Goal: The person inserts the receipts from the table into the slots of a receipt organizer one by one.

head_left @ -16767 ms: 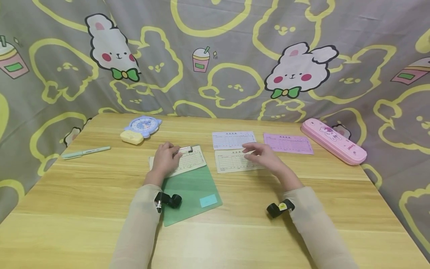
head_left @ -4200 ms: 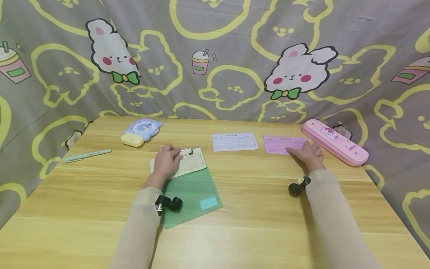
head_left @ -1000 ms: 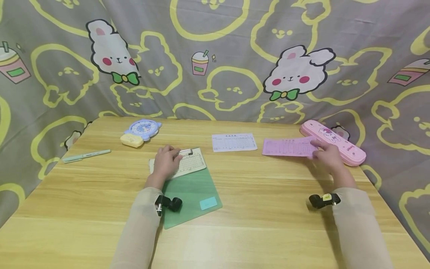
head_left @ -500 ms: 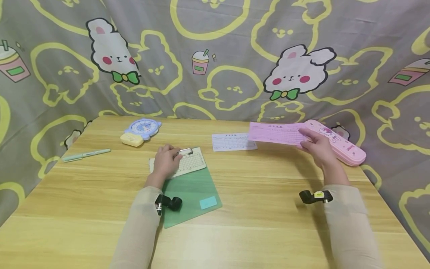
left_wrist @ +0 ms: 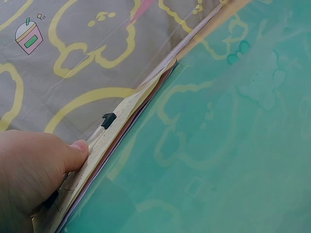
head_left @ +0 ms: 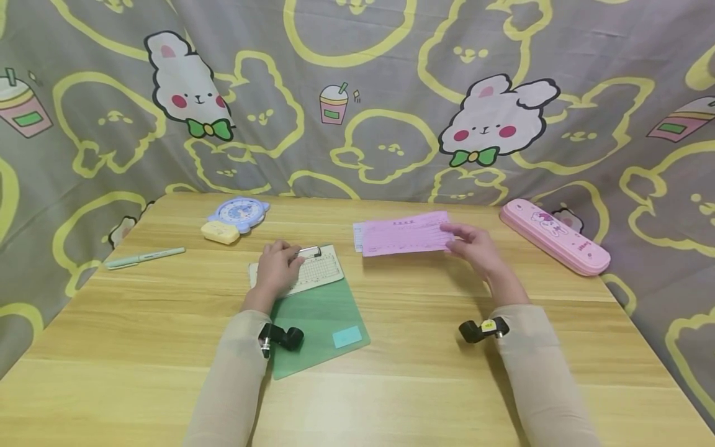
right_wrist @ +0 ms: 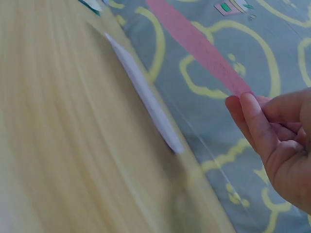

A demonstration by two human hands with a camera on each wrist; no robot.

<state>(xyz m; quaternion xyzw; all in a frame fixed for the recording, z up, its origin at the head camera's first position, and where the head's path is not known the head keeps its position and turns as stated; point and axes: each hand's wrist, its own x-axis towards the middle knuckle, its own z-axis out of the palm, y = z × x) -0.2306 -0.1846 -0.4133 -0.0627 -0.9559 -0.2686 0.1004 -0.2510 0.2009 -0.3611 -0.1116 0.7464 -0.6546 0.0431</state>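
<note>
My right hand [head_left: 475,249] pinches the right edge of a pink printed slip [head_left: 404,233] between thumb and fingers. The slip hangs above the table and covers most of a white printed slip [head_left: 359,237], whose left end shows. From the right wrist, the fingers [right_wrist: 262,119] grip the pink paper, and the white slip [right_wrist: 141,90] lies below it. A green clipboard [head_left: 313,326] with cream printed slips [head_left: 321,271] under its metal clip [head_left: 309,251] lies to the left. My left hand [head_left: 276,268] holds the clip; its thumb [left_wrist: 73,154] lies against it, other fingers mostly hidden.
At the back left stand a blue round clock-like item [head_left: 240,213] and a yellow eraser-like block [head_left: 220,233]. A pale green pen [head_left: 145,257] lies near the left edge. A pink pencil case [head_left: 555,236] lies at the right edge. A patterned curtain [head_left: 385,149] hangs behind.
The cream slip at the table's middle has gone from there since the oldest frame. My right hand has lifted the pink slip off the right side and carried it left. The left hand has stayed put.
</note>
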